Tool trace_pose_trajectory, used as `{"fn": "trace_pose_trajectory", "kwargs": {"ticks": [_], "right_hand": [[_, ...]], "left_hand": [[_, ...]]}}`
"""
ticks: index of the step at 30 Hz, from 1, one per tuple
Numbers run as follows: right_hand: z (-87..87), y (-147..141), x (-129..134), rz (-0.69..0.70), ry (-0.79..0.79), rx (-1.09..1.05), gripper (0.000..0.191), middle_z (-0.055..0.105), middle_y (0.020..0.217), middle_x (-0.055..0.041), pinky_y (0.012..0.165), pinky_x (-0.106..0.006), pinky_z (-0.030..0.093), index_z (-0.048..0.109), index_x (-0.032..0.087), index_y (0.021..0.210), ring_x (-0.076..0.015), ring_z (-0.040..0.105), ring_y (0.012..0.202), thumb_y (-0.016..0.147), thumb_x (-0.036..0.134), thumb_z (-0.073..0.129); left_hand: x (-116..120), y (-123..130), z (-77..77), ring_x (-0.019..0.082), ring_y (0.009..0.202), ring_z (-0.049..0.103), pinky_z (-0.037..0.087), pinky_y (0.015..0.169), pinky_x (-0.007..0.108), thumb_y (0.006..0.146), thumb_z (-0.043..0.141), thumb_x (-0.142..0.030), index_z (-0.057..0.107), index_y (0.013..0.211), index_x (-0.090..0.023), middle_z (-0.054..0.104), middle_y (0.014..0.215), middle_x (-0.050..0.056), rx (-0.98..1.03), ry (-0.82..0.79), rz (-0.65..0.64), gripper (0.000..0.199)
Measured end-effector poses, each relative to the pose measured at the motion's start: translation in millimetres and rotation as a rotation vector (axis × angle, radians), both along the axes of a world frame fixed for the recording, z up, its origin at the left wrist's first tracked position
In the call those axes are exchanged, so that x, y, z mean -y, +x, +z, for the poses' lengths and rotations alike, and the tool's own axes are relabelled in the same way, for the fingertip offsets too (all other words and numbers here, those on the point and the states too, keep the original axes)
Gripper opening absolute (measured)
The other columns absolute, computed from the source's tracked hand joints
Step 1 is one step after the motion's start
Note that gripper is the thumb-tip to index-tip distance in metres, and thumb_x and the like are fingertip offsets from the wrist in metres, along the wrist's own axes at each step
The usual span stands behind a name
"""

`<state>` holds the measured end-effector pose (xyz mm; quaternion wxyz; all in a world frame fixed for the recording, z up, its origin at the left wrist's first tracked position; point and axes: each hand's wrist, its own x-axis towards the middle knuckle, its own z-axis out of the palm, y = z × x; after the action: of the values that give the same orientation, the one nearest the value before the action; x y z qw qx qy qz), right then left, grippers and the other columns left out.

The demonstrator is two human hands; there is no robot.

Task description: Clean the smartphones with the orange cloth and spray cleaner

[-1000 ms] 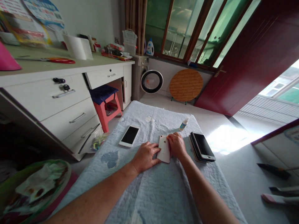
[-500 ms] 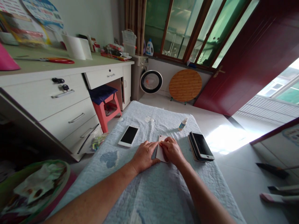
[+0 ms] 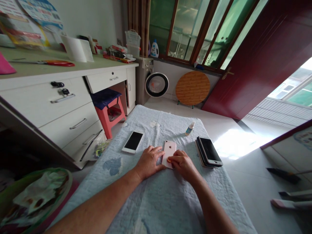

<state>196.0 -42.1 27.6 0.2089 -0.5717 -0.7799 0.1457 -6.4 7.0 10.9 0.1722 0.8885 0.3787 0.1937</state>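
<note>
A pale pink smartphone [image 3: 170, 150] with a dark apple logo lies back-up on light-blue quilted cloth [image 3: 156, 198], between a white black-screened phone [image 3: 133, 142] and stacked phones [image 3: 209, 152]. The left hand [image 3: 148, 162], fingers parted, touches its left edge; the right hand [image 3: 183, 164] pinches a small orange object [image 3: 168, 160] against its lower back.

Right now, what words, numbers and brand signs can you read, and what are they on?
No words or numbers are readable.
Apple sign, no letters: on the back of the pink phone.
Label on the small bottle: too small.
Label on the white bottle by the window: too small.
Blue-and-white print at upper left: blurred.
</note>
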Motion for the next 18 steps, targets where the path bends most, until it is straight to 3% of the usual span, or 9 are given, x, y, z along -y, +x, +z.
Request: {"fn": "trace_pose_trajectory", "kwargs": {"ticks": [3, 8, 18], "right_hand": [[-9.5, 10.7, -11.5, -0.111, 0.063, 0.007, 0.027, 0.056, 0.082, -0.0043, 0.076, -0.028, 0.04, 0.073, 0.022, 0.088, -0.0162, 0.051, 0.082, 0.092, 0.028, 0.048], [-16.1, 16.5, -32.6, -0.174, 0.112, 0.03, 0.027, 0.054, 0.082, -0.0031, 0.077, -0.027, 0.038, 0.071, 0.022, 0.088, -0.0155, 0.049, 0.08, 0.093, 0.029, 0.046], [-13.0, -15.9, -63.6, -0.267, 0.173, 0.18, 0.026, 0.055, 0.087, -0.005, 0.076, -0.026, 0.032, 0.07, 0.02, 0.087, -0.0157, 0.046, 0.081, 0.093, 0.023, 0.044]], "left_hand": [[0.0, 0.4, 0.3, 0.029, 0.111, 0.048, 0.038, 0.096, 0.042, 0.071, 0.074, -0.047, 0.059, 0.123, -0.024, 0.053, 0.134, 0.006, -0.017, -0.007, -0.01, 0.059], [-0.1, 0.5, 2.6, 0.029, 0.11, 0.048, 0.038, 0.096, 0.042, 0.071, 0.073, -0.047, 0.059, 0.124, -0.024, 0.055, 0.133, 0.004, -0.008, -0.021, -0.021, 0.059], [-0.4, 0.8, 3.5, 0.027, 0.103, 0.048, 0.039, 0.093, 0.04, 0.072, 0.073, -0.047, 0.06, 0.121, -0.024, 0.061, 0.122, 0.003, 0.023, -0.001, -0.049, 0.056]]}}
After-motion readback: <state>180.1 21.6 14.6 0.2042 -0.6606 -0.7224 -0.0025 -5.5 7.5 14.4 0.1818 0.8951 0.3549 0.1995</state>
